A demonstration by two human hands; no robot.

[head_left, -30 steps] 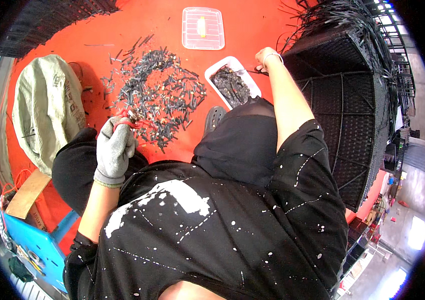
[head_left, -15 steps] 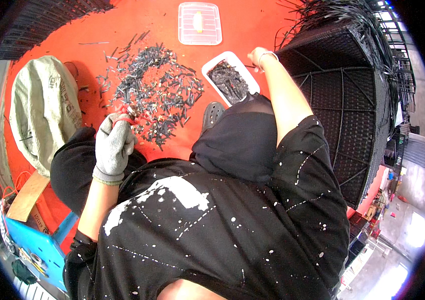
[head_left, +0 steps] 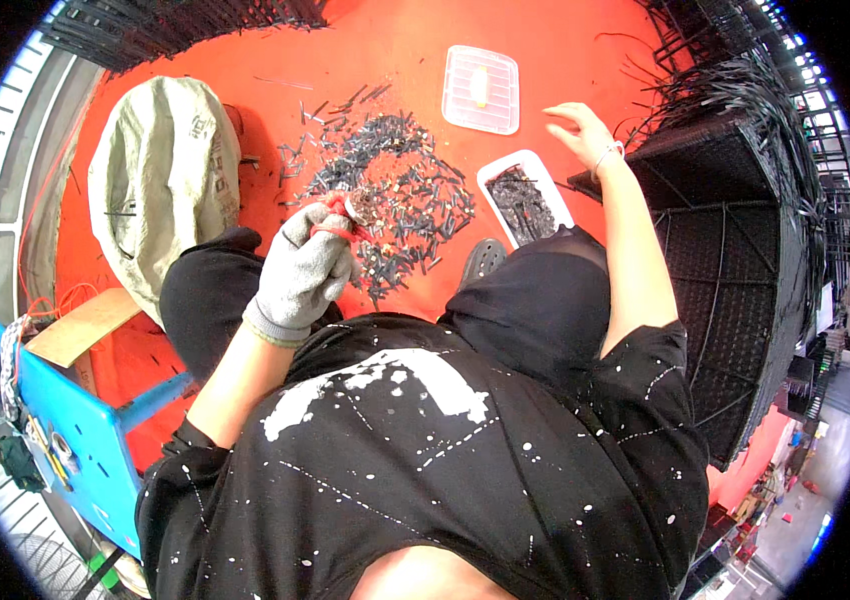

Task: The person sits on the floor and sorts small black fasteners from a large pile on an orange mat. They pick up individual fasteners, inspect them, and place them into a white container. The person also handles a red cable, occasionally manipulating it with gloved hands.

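My left hand (head_left: 303, 268), in a light grey knit glove, is closed around red-handled pliers (head_left: 338, 222). Its fingers hide much of the tool, and a bit of metal shows at the top. Beyond it, a loose heap of short black strips (head_left: 390, 190) with some pale bits lies on the red floor. My bare right hand (head_left: 582, 138), a band at its wrist, hovers past the white tub (head_left: 486, 180) with fingers apart and nothing visible in them. Dark strip pieces (head_left: 522, 205) partly fill this tub.
A clear lid (head_left: 497, 112) lies beyond the tub. On the left are a pale sack (head_left: 160, 180), a wooden board (head_left: 85, 325) and a blue stool-like piece (head_left: 75, 430). A large black woven frame (head_left: 715, 310) with loose strands stands close by my right arm.
The whole view has shifted, so the scene sits farther right. My right hand's fingers have spread, and it has moved slightly away from the tub. My left hand keeps the pliers, a little farther forward.
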